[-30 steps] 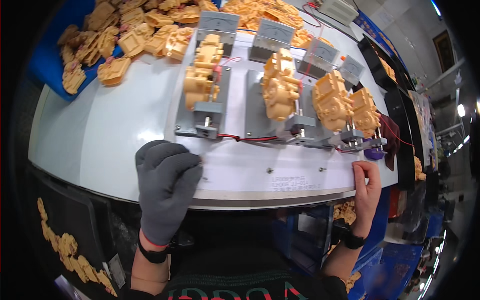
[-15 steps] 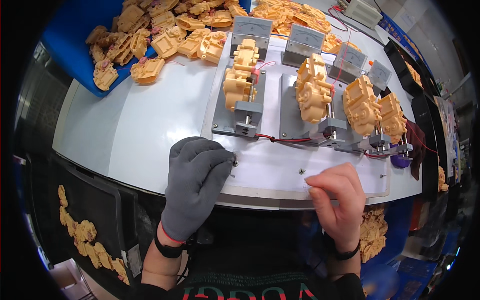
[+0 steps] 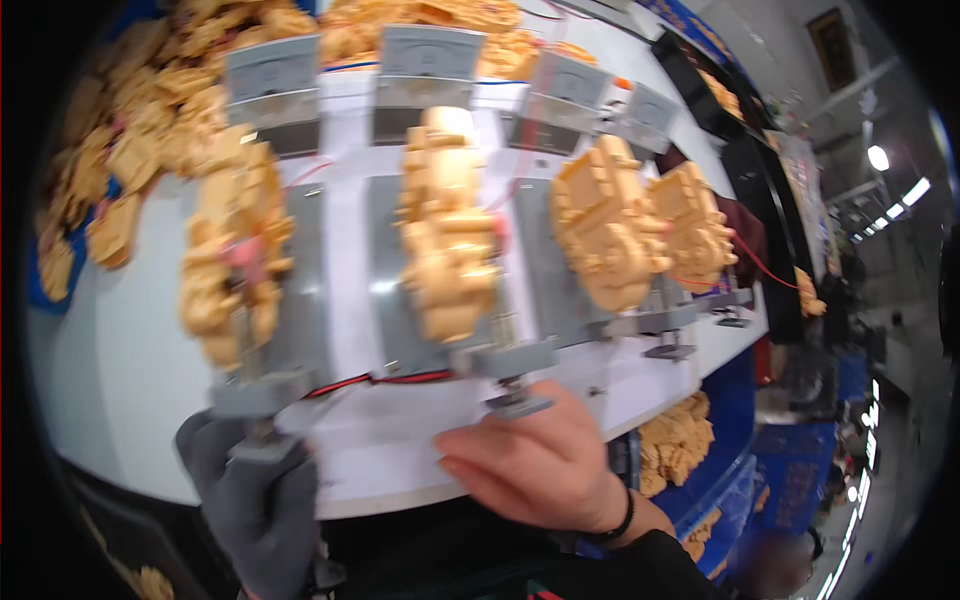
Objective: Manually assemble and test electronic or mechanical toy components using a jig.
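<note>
My left hand (image 3: 255, 515), in a grey glove, is at the metal clamp (image 3: 262, 395) of the leftmost fixture. The clamp's end overlaps the glove, and the fingers are blurred and partly hidden. A yellow plastic gearbox-like housing (image 3: 235, 265) with a pink part stands in that fixture. Bare, my right hand (image 3: 545, 460) hovers over the white board with thumb and fingertips brought together; I see nothing between them. Its knuckles are next to the clamp (image 3: 505, 360) of the second fixture, which carries another yellow housing (image 3: 445, 230).
Two more yellow housings (image 3: 608, 225) stand in fixtures to the right. Grey dial meters (image 3: 430, 80) line the back. Heaps of yellow housings (image 3: 150, 130) lie at the far left. Black trays (image 3: 745, 190) edge the right side, and a blue bin (image 3: 725, 440) sits below.
The view has shifted left and closer to the fixtures. My left hand has gone from the board's front edge to the leftmost clamp. My right hand is now nearer the second clamp.
</note>
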A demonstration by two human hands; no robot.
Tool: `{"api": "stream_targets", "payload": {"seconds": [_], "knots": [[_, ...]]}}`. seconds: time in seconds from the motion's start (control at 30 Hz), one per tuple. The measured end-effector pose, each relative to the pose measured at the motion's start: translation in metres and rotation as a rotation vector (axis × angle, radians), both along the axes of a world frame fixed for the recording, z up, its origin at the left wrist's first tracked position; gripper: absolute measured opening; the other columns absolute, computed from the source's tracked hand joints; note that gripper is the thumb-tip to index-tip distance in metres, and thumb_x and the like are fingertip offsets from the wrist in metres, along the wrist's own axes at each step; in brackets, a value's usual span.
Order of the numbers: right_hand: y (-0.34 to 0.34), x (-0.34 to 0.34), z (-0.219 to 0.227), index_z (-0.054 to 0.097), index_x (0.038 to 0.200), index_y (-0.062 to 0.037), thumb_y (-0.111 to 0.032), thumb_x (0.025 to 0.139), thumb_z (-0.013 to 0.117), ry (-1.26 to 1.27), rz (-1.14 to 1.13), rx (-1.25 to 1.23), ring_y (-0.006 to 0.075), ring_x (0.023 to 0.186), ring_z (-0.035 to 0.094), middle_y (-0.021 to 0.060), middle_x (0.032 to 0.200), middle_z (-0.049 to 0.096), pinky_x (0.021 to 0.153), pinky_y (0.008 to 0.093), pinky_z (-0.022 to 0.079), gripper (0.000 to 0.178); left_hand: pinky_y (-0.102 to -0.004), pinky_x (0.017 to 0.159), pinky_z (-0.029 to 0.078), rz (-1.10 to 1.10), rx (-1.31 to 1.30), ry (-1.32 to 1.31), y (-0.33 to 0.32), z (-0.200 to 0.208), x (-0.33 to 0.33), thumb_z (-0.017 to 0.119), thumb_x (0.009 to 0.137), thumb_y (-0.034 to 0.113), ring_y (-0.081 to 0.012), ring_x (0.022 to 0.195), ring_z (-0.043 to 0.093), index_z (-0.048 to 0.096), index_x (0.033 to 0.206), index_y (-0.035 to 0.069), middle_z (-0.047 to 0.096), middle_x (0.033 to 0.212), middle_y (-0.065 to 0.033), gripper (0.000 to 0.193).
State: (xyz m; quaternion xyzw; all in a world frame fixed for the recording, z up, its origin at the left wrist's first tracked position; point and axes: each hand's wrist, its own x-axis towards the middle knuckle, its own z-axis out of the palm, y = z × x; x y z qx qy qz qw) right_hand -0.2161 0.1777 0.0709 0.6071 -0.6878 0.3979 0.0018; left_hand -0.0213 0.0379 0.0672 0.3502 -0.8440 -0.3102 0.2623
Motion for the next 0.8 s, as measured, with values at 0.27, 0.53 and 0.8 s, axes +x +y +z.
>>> {"api": "stream_targets", "payload": {"seconds": [0.27, 0.53, 0.8], "knots": [[0.001, 0.0, -0.003, 0.065, 0.097, -0.0047, -0.007, 0.078, 0.077, -0.005, -0.07, 0.022, 0.0192, 0.068, 0.052, 0.0028, 0.081, 0.052, 0.057, 0.0311, 0.039, 0.023, -0.039, 0.089, 0.043, -0.166, -0.083, -0.079, -0.01, -0.004, -0.001, 0.071, 0.084, -0.004, -0.0271, 0.098, 0.053, 0.067, 0.098, -0.001, 0.051, 0.103, -0.0107, 0.014], [0.002, -0.002, -0.006, 0.067, 0.092, -0.0048, -0.008, 0.074, 0.076, -0.051, -0.031, -0.002, 0.0179, 0.07, 0.054, 0.0034, 0.083, 0.055, 0.057, 0.03, 0.039, 0.021, -0.0393, 0.085, 0.045, -0.191, 0.021, 0.044, -0.008, -0.01, 0.001, 0.068, 0.085, -0.007, -0.0274, 0.095, 0.055, 0.067, 0.102, -0.003, 0.049, 0.106, -0.0131, 0.017], [0.002, -0.002, -0.006, 0.066, 0.093, -0.0047, -0.007, 0.074, 0.076, -0.025, -0.032, -0.006, 0.0171, 0.069, 0.053, 0.0027, 0.082, 0.053, 0.056, 0.0298, 0.038, 0.021, -0.0395, 0.085, 0.045, -0.156, 0.027, 0.044, -0.006, -0.007, -0.002, 0.066, 0.086, -0.009, -0.0274, 0.092, 0.054, 0.065, 0.1, -0.005, 0.052, 0.102, -0.0132, 0.015]]}}
